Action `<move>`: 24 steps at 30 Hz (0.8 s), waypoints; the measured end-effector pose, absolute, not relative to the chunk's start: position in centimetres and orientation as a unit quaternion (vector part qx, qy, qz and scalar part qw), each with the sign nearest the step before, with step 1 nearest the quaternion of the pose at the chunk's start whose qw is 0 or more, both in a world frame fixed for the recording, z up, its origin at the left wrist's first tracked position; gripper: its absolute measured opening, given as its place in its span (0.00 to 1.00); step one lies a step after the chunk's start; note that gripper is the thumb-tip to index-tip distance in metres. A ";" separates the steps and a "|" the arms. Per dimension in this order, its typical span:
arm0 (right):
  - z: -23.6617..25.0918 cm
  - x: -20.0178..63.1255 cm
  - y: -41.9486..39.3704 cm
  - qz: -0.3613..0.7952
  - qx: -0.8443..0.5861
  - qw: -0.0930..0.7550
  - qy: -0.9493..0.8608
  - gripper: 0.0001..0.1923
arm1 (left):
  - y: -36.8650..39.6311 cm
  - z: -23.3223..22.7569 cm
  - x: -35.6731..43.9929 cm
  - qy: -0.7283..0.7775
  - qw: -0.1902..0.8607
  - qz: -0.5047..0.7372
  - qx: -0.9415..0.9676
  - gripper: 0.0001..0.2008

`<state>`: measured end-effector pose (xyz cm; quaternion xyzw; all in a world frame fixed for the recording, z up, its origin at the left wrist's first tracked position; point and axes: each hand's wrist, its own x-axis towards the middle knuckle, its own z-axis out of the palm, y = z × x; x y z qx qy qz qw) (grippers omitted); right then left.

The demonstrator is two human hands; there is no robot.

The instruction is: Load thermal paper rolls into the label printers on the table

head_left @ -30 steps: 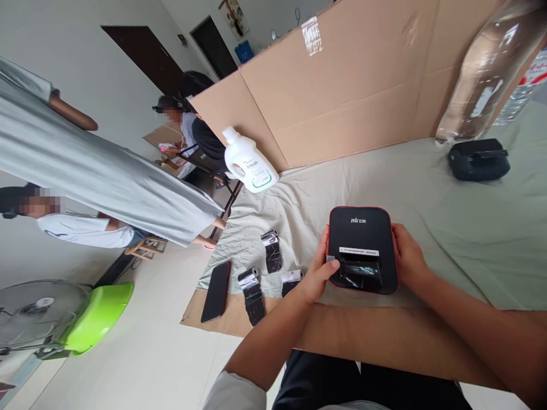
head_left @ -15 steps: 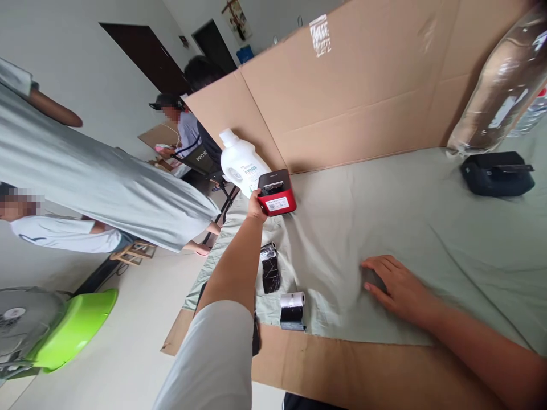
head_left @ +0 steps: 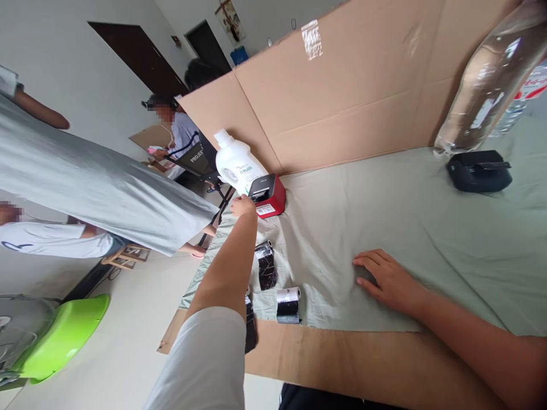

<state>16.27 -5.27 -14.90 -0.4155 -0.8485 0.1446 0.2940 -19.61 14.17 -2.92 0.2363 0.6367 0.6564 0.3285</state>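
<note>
Red-black box sitting just right of left hand, can't tell if pinching; right hand resting on cloth, fingers spreading loosely.

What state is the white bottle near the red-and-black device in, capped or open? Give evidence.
Capped: a white cap covers the neck of the white bottle, behind the red-and-black device.

Pale wall w/ dk brn door; pic hung nr dk doorway. Lt floor; wd stool, blk chair, fan L.
</note>
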 end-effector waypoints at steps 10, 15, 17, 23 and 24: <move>-14.2 15.6 -6.3 0.154 -0.385 0.287 -0.863 0.11 | -2.4 -11.5 0.4 0.486 0.382 0.605 0.502 0.08; -14.1 17.4 -5.6 0.191 -0.308 0.276 -0.890 0.05 | -5.4 -15.7 1.6 0.521 0.406 0.606 0.445 0.09; -13.4 19.8 -2.5 0.125 -0.377 0.284 -0.873 0.06 | -5.2 -15.9 1.2 0.523 0.402 0.581 0.476 0.09; -9.0 31.1 9.8 -0.075 -0.714 0.283 -0.636 0.29 | -5.2 -15.3 1.3 0.516 0.381 0.525 0.558 0.07; -8.6 32.8 10.9 -0.081 -0.747 0.278 -0.598 0.34 | -5.2 -15.3 1.3 0.514 0.377 0.519 0.570 0.06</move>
